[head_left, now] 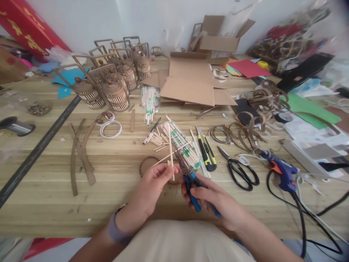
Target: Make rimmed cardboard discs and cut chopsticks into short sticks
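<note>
My left hand (156, 185) pinches a thin wooden stick (171, 145) that stands nearly upright, with a short piece of stick beside it. In my right hand (209, 196) is a pair of pliers (191, 182) with blue handles, its jaws close to the fingertips of my left hand. Round brown discs (148, 164) with toothed rims lie under and behind my left hand, partly hidden. Just beyond are short cut sticks (158, 140), a pen (152, 130) and an opened bundle of paper-wrapped sticks (182, 143).
To the right lie a yellow-and-black utility knife (206, 149), black scissors (241, 171) and a blue glue gun (283, 171) with trailing cables. Coiled brown strips (251, 127) are behind them. Lantern-like woven pieces (116, 94) stand back left; flattened cardboard (188, 89) is at the back middle.
</note>
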The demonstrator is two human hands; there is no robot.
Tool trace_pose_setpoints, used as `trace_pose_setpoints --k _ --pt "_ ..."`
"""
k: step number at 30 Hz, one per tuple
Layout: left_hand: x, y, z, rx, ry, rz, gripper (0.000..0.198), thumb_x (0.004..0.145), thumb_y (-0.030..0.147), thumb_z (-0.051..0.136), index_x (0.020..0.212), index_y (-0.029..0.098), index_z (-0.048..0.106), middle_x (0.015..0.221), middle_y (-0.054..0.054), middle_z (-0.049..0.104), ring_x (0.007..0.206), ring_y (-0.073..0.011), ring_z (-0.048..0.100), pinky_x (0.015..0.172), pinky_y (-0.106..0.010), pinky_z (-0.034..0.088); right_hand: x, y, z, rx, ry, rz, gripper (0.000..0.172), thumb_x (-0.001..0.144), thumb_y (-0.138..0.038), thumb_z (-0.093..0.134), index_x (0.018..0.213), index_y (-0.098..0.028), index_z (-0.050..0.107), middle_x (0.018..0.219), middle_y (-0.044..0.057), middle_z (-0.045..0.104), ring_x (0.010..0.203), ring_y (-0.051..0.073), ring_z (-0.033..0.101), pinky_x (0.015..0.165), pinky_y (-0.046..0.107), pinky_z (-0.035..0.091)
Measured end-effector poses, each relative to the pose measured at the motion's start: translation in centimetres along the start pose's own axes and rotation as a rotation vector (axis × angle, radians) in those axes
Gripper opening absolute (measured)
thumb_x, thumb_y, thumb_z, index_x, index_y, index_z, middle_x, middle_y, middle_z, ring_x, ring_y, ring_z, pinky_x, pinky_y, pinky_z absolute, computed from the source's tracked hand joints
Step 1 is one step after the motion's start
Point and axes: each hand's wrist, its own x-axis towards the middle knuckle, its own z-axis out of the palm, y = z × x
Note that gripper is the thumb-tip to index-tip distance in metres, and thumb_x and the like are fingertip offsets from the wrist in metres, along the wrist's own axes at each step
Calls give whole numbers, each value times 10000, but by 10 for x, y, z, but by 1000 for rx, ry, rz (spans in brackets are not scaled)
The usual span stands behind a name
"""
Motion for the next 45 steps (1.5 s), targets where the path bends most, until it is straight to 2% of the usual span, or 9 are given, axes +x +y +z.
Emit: trace_pose_setpoints --k 2,6,10,14,20,27,37,45 --pt "-2 6 -3 96 40 -3 337 775 498 712 770 163 674 800 -36 721 841 -196 678 806 -283 509 -7 -9 -7 -205 50 -25 275 723 -358 697 927 -189 622 839 22 594 753 159 524 640 279 419" --pt "-6 13 -5 146 -25 -93 392 764 558 691 786 172 629 822 -31 734 645 -186 699 681 -297 511 -17 -25 -19 -540 23 -35 220 760 -356 639 908 -194 632 870 29 606 792 176 508 691 301 402" --pt "-6 14 -4 128 -51 -148 415 722 571 722 785 175 613 812 -32 737 678 -203 720 715 -307 510 -17 -33 -21 -693 -11 -62 221 773 -366 590 920 -208 639 883 36 615 837 205 525 739 326 411" --pt "-4 12 -5 114 -79 -198 405 698 547 750 765 176 601 812 -36 742 720 -222 729 755 -331 516 -15 -35 -21 -761 -35 -51 267 790 -387 580 980 -212 648 903 41 625 840 211 533 723 326 422" --pt "-4 14 -5 161 -123 -218 402 728 536 731 814 153 646 833 -47 741 728 -220 732 741 -322 518 -13 -34 -26 -778 -43 -8 195 767 -360 605 898 -222 648 851 28 613 793 197 532 684 309 422" --pt "-6 16 -3 110 -224 -240 444 711 542 759 868 134 683 796 -55 721 729 -197 712 733 -328 546 -11 -41 -20 -613 -77 118 203 741 -332 611 905 -215 640 875 19 615 811 185 542 670 293 424" --pt "-5 17 -3 65 -283 -295 447 683 555 781 841 148 684 761 -45 718 666 -176 703 714 -313 536 -10 -45 -16 -528 -103 94 135 722 -298 664 822 -211 689 819 12 628 775 171 544 665 282 449" --pt "-6 21 -2 39 -286 -298 446 657 551 800 820 149 698 753 -40 714 663 -168 686 697 -309 545 -9 -44 -19 -547 -145 110 203 753 -307 640 923 -213 697 878 21 635 815 175 546 684 283 449"
